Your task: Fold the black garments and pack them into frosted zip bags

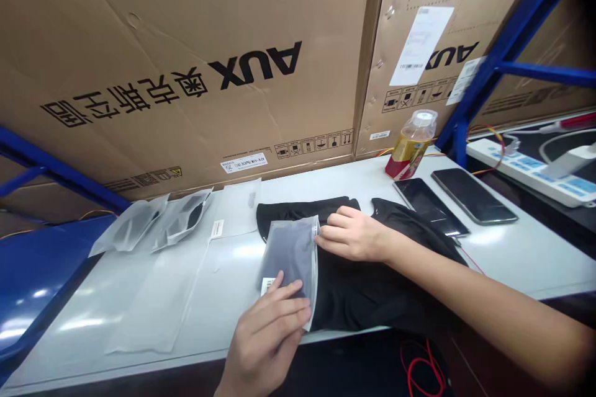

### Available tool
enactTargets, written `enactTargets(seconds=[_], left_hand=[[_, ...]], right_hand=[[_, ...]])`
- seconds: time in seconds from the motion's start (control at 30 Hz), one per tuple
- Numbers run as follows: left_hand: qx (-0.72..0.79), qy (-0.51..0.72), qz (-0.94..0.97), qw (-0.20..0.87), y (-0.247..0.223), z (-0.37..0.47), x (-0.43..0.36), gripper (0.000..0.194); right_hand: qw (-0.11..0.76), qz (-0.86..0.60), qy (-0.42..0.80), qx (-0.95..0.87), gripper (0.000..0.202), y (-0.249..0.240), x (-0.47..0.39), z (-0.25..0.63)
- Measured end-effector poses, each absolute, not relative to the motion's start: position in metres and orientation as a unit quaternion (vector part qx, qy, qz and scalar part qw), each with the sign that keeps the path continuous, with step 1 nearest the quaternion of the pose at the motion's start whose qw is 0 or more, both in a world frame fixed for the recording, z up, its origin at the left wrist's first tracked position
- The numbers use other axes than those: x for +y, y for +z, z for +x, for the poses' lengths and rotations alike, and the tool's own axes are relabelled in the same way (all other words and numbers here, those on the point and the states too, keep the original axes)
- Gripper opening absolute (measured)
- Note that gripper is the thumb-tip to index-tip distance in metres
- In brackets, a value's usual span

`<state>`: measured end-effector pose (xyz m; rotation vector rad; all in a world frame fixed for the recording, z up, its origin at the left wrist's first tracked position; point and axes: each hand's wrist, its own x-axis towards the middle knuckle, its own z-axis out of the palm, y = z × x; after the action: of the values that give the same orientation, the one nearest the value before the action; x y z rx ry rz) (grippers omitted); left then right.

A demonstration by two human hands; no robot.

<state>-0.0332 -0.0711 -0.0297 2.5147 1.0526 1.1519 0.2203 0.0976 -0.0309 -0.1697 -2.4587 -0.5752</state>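
Observation:
A frosted zip bag (pixel 291 254) with dark folded fabric inside lies on the white table, partly over black cloth (pixel 349 291). My right hand (pixel 349 234) pinches the bag's zip edge near its upper right corner. Lower down, my left hand (pixel 272 329) lies with its fingers flat across the bag's lower part, close to the same edge. A small white barcode label shows at the bag's lower left, beside my left fingertips.
Flat translucent bags (pixel 158 298) and two bags with dark contents (pixel 184 220) lie on the left. A bottle (pixel 412 144), a tablet (pixel 431 206), a phone (pixel 474 196) and a power strip (pixel 531 170) are at the right. Large cartons (pixel 186 25) stand behind.

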Motion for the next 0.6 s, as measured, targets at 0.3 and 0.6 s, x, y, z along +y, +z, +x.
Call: enactTargets(seconds=[0.3, 0.6], left_hand=[[0.347, 0.396, 0.844, 0.102, -0.031, -0.028, -0.072, 0.04], [0.338, 0.388, 0.852, 0.095, -0.029, -0.026, -0.07, 0.038]], right_hand=[[0.262, -0.059, -0.239, -0.933, 0.016, -0.043, 0.114, 0.229], [0.218, -0.106, -0.233, -0.942, 0.026, -0.043, 0.143, 0.224]])
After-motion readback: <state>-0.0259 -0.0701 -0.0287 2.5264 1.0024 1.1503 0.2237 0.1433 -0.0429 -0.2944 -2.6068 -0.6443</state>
